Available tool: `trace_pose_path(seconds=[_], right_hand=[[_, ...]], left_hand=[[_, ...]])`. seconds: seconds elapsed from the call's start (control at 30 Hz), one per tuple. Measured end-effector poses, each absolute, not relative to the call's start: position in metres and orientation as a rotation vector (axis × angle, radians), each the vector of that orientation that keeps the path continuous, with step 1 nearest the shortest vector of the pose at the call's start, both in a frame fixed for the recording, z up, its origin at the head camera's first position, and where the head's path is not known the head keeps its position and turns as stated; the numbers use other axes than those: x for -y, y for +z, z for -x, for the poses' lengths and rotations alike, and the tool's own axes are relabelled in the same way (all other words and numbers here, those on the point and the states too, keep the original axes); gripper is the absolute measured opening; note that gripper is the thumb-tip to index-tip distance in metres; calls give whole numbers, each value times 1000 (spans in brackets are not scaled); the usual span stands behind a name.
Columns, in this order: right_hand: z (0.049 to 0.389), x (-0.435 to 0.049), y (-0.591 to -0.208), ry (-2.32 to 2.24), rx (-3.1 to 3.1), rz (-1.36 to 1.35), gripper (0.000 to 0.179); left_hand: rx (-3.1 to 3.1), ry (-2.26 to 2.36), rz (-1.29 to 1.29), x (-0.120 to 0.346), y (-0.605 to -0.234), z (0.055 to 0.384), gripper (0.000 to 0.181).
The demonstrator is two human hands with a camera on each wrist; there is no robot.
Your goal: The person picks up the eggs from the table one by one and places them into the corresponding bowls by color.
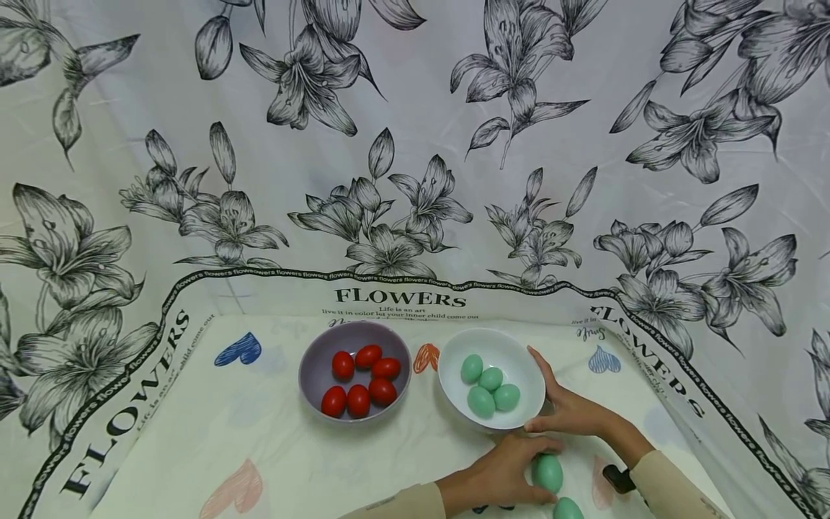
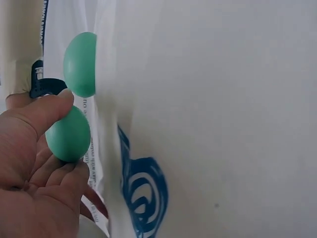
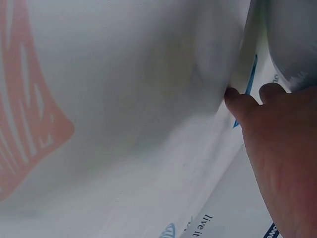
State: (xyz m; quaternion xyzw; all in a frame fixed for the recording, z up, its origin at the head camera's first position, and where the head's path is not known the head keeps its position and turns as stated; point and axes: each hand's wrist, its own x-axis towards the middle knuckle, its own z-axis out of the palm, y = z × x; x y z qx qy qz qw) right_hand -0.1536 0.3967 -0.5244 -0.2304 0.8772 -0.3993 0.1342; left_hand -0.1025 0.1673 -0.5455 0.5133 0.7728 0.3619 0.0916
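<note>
My left hand point(image 1: 496, 472) has its thumb and fingers about a green egg point(image 1: 548, 473) near the front of the table; in the left wrist view the thumb lies over this egg point(image 2: 69, 135) and the fingers beneath it. A second green egg point(image 1: 568, 509) lies just nearer me, partly cut off by the head view's lower edge. My right hand point(image 1: 573, 411) holds the right side of a white bowl point(image 1: 454, 393), thumb at its near side and fingers along the far side. Several green eggs point(image 1: 481, 401) lie inside this bowl.
Left of the white bowl stands a purple bowl point(image 1: 311, 404) with several red eggs point(image 1: 359, 401) in it. A white cloth printed with hearts point(image 1: 238, 349) covers the table. Behind hangs a flower-printed curtain point(image 1: 415, 94).
</note>
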Motion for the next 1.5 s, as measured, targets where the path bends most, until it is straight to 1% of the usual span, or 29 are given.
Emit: trace_pose_path(seconds=[0.23,0.47,0.57,0.7,0.83,0.97,1.13,1.23,1.37,1.5], right_hand=[[153,-398,-524,-1151,-2525,708,127],[151,-397,-521,-1174,-2494,676,123],[150,-395,-519,-1139,-2551,703,122],[149,-393,-516,-1073,-2622,746,112],[150,-392,-516,-1105,-2512,765,107],[152,-393,-519,-1165,-2426,787,112],[151,-393,-521,-1151,-2487,609,119],[150,-393,-520,-1138,-2507,558,121],[151,-394,-521,-1157,-2495,586,122],[153,-393,-523,-1248,-2431,636,125]], left_hand=[[-2134,1135,-1474,-158,-529,102,65],[-2020,1211,-1403,-150,-505,101,63],[-1966,1306,-1375,-145,-495,102,63],[-1922,1447,-1353,-138,-480,108,65],[-1931,1536,-1382,-131,-468,119,66],[-1937,1604,-1441,-122,-452,128,64],[-1991,1609,-1400,-114,-447,143,63],[-1999,1598,-1392,-109,-447,153,65],[-2056,1552,-1362,-102,-448,167,66],[-2124,1507,-1279,-94,-454,180,67]])
